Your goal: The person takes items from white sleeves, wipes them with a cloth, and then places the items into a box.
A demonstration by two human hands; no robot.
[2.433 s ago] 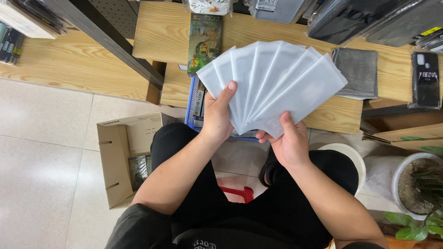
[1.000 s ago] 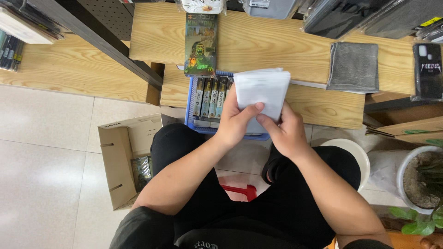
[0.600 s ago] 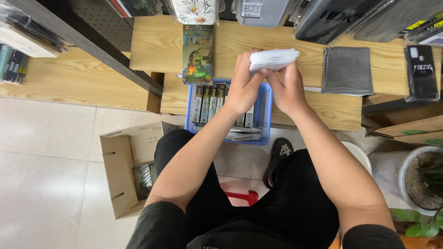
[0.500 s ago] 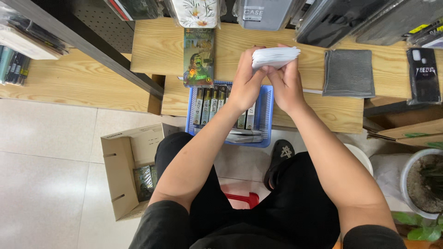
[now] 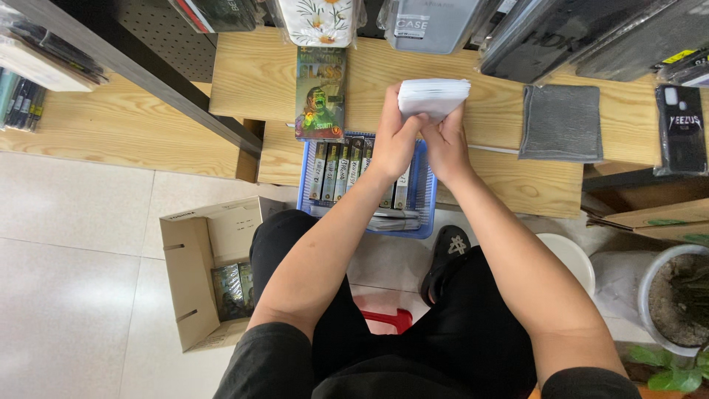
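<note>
Pale tiled floor [image 5: 81, 251] on the left, light bouncing off it. Stepped light-wood shelving [image 5: 244, 74] across the top, dark pegboard [image 5: 148, 29] w/ a black metal bar [image 5: 140, 74] behind. Open cardboard box [image 5: 199, 273] on the floor, potted plant [image 5: 676, 295] bottom right, red stool [image 5: 388, 319] under the seat.

Green-and-yellow flat package [image 5: 320, 92] on the bench, slim boxed packs [image 5: 346, 168] upright in blue basket [image 5: 423, 192], white sleeve stack [image 5: 434, 96] in both hands, open cardboard box [image 5: 193, 273] on floor.
</note>
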